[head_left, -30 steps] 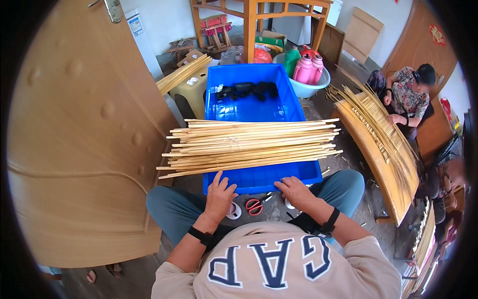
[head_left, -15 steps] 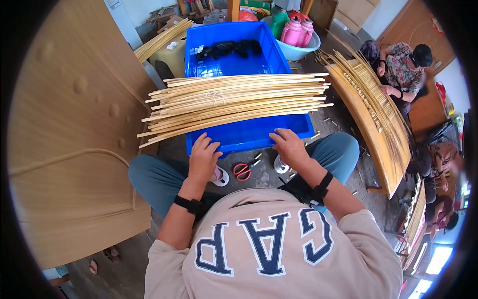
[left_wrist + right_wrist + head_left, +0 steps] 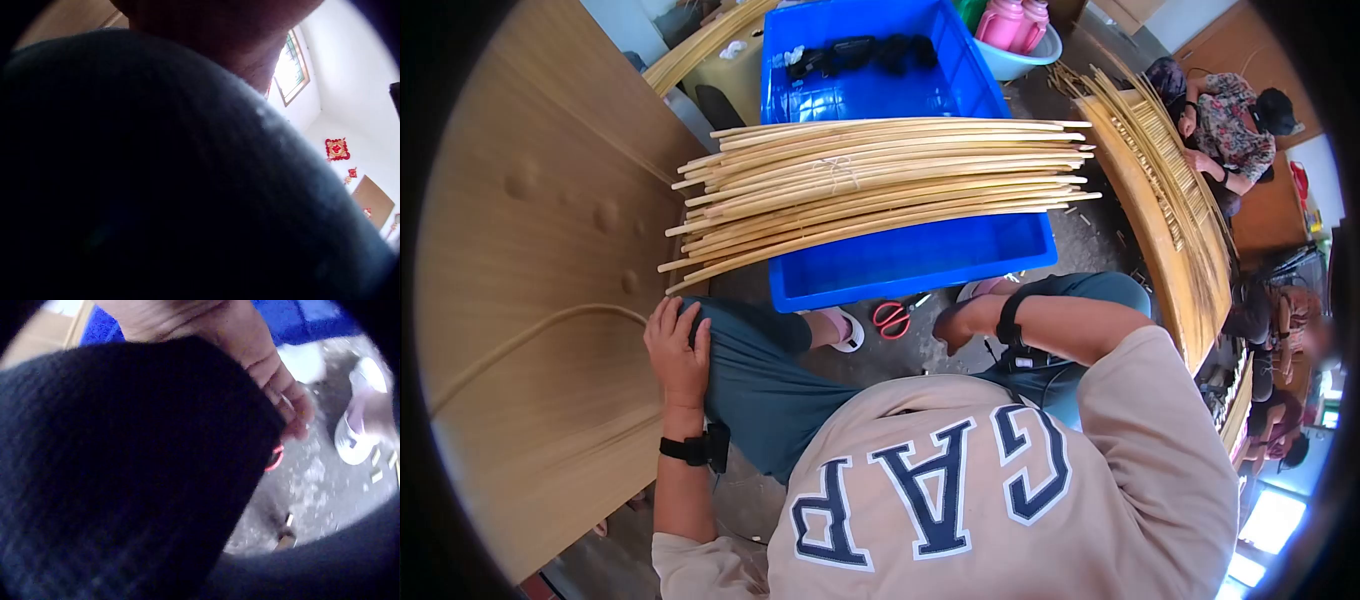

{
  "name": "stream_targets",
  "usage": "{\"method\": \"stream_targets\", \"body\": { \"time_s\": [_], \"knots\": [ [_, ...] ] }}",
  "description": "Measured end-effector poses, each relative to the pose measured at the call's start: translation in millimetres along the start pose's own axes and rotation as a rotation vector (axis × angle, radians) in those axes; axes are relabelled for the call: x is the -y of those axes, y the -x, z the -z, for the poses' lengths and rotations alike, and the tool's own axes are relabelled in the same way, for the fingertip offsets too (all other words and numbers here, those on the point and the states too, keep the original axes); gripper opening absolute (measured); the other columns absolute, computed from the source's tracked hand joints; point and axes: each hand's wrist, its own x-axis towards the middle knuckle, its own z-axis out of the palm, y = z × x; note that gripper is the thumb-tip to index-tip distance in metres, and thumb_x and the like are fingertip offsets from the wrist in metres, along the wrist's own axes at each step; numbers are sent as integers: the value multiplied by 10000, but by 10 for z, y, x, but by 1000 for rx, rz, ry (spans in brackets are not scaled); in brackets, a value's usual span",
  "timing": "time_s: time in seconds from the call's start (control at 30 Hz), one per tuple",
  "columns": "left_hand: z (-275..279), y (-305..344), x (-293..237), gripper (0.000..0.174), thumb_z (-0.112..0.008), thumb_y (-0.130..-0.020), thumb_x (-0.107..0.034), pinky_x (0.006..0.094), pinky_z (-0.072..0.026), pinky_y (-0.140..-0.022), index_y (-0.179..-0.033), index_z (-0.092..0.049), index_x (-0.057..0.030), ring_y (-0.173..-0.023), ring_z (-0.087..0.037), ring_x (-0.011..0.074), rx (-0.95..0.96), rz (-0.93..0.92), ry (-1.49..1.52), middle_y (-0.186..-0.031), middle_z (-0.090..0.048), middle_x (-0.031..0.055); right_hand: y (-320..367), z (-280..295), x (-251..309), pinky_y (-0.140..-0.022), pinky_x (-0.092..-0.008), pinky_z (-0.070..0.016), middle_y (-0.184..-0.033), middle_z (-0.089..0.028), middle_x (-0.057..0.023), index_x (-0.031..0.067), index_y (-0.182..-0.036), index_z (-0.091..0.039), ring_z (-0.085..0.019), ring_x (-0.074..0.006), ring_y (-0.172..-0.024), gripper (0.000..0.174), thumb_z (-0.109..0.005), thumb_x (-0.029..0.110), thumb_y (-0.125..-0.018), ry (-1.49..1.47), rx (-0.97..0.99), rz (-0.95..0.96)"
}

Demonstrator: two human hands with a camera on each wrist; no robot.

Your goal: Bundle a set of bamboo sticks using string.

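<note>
A bundle of thin pale sticks (image 3: 880,190), tied with string near its middle, lies across a blue plastic tub (image 3: 910,273). My left hand (image 3: 678,350) rests on the left knee, fingers extended, near the bundle's left ends. In the left wrist view dark trouser cloth (image 3: 187,175) covers most of the picture. My right hand (image 3: 968,320) hangs between the knees in front of the tub, holding nothing. Its fingers look loosely bent in the right wrist view, where the palm (image 3: 231,337) shows. Red-handled scissors (image 3: 891,320) lie on the floor between my feet.
Black items (image 3: 865,57) lie at the tub's far end. A wooden door (image 3: 540,300) stands close on the left. At right, a person (image 3: 1235,120) works over a wooden bench (image 3: 1145,200) covered with sticks. Pink flasks (image 3: 1012,25) stand in a basin (image 3: 1025,62) behind.
My left hand has moved from the tub's near edge left onto the knee. The right hand has dropped back from the edge and turned inward. The head view has tilted downward.
</note>
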Motion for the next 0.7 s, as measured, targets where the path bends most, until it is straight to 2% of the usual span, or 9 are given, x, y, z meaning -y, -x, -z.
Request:
{"method": "stream_targets", "body": {
  "time_s": [0.03,0.1,0.13,0.17,0.23,0.3,0.53,0.7],
  "knots": [
    [12,-19,-17,221,-634,-778,-173,416,-351,-937,-965,-637,-54,-1114,-478,303,14,2,-7,-1097,-580,111,6,87,47,-814,-425,-470,-1000,-643,-178,-10,-980,-653,-602,-337,-947,396,-619,335,-789,-1,10,14],
    [21,-43,-26,218,-625,-782,-176,420,-353,-932,-965,-638,-58,-1110,-479,303,45,16,-16,-1096,-580,110,-59,263,91,-816,-421,-470,-1036,-633,-174,0,-1027,-641,-595,-326,-975,386,-610,309,-798,-64,-106,-10],
    [51,-35,-47,210,-614,-782,-169,422,-352,-933,-961,-639,-61,-1109,-478,306,53,11,-28,-1097,-579,111,-125,253,137,-782,-414,-479,-999,-639,-169,-3,-956,-647,-602,-326,-946,292,-595,235,-794,-138,-209,-78],
    [11,-85,-13,203,-602,-783,-162,425,-351,-935,-957,-641,-64,-1108,-478,310,63,10,-38,-1097,-579,112,-271,259,69,-782,-414,-479,-999,-639,-169,-3,-956,-647,-602,-326,-946,292,-595,235,-794,-135,-199,-64],
    [78,-78,-84,197,-588,-787,-139,424,-347,-937,-961,-639,-61,-1112,-473,316,82,7,-30,-1106,-576,114,-374,133,84,-753,-407,-483,-904,-643,-162,1,-806,-630,-612,-317,-878,189,-587,181,-770,-162,-814,27],
    [78,-83,-93,194,-574,-790,-116,424,-343,-939,-964,-638,-58,-1116,-469,322,102,18,-30,-1116,-574,117,-544,134,15,-752,-407,-483,-903,-642,-161,3,-807,-629,-611,-316,-878,187,-587,181,-770,-166,-793,70],
    [35,-146,-25,232,-552,-760,-126,504,-316,-970,-965,-635,-54,-1110,-469,351,170,55,13,-1112,-563,151,-903,375,-182,-750,-407,-482,-901,-636,-158,17,-818,-622,-607,-315,-872,171,-585,177,-770,-186,-770,213],
    [87,-183,-48,233,-544,-758,-126,512,-313,-978,-959,-636,-52,-1113,-466,362,235,65,-12,-1112,-563,157,-1036,397,-327,-748,-408,-481,-899,-632,-155,28,-825,-616,-604,-313,-868,160,-583,174,-769,-226,-789,251]
  ]
}}
